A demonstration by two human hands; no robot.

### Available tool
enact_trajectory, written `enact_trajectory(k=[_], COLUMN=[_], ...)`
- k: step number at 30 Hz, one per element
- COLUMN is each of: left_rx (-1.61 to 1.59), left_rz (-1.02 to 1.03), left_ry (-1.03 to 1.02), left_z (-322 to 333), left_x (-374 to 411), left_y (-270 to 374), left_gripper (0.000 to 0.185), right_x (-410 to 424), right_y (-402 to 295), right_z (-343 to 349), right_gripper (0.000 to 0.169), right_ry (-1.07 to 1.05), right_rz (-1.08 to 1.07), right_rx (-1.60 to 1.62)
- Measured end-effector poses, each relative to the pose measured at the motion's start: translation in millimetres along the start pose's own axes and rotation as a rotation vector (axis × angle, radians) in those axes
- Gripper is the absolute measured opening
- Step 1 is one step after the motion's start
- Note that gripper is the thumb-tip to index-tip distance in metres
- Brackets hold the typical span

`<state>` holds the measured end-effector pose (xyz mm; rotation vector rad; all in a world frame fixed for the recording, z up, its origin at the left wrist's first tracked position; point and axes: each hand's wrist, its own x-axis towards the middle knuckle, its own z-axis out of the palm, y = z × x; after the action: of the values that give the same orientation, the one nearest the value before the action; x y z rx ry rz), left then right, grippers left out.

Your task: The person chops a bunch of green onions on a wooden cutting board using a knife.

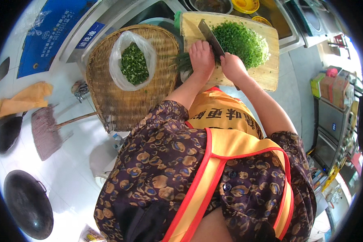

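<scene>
My right hand grips a cleaver, whose long blade stands on a wooden cutting board. To the left of the blade, my left hand presses down on a bunch of uncut green onions, fingers curled close to the steel. A large heap of chopped green onions lies on the board, right of the cleaver. Left of the board, a clear plastic bag of chopped greens rests on a woven wicker tray.
Behind the board are a metal basin and yellow bowls. A broom and a black wok are at the left, over the floor. Boxes stand on a metal cabinet at the right.
</scene>
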<state>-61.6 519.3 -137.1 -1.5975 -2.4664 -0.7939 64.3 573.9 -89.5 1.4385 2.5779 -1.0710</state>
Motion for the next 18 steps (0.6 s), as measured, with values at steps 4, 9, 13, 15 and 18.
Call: enact_trajectory(k=[4,9,13,15,18], left_rx=[0.007,-0.005,0.033,0.027,-0.005], left_rz=[0.006,0.013,0.003,-0.002,0.01], left_ry=[0.072,0.079,-0.002,-0.007,0.045], left_z=[5,4,-1,1,4], left_x=[-3,-1,2,2,0], left_y=[-3,6,10,9,1], left_gripper=[0.012,0.012,0.011,0.011,0.01], right_x=[6,-35,-20,-6,2], right_y=[-3,-6,1,-2,-1], right_z=[-29,-56,-12,-9,-20], right_gripper=[0.033,0.034,0.034,0.034,0.033], right_ry=[-0.123,-0.194,-0.062,-0.046,-0.076], right_rz=[-0.058,0.061,0.074,0.059,-0.01], right_rx=[-0.022,0.069,0.097,0.105,0.06])
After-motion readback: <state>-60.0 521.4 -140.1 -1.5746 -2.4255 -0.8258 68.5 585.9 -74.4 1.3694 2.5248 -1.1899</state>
